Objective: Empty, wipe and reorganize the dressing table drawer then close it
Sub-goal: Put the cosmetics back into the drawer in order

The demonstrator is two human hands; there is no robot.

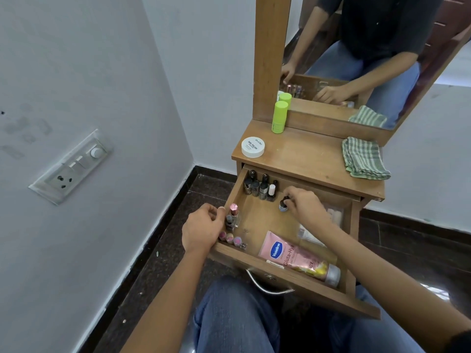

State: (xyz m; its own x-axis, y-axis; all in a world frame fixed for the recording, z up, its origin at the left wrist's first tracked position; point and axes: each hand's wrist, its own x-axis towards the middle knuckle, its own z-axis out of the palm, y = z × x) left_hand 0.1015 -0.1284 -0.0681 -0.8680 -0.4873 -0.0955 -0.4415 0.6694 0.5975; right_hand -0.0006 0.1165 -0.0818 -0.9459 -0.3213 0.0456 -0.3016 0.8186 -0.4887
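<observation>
Head view: bottle cluster (pixel 260 187) near small bottle (pixel 283 204) in right hand (pixel 305 206)

Pink lotion tube (pixel 285 253), green-striped cloth (pixel 363 157), lime bottle (pixel 279 117), white jar (pixel 252 147)

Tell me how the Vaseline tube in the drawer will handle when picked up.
The tube looks like soft plastic, so it will probably flex when squeezed. Its glossy skin may be slippery. It lies flat with a flattened tail, so it seems unlikely to roll, though the round cap end might.
</observation>
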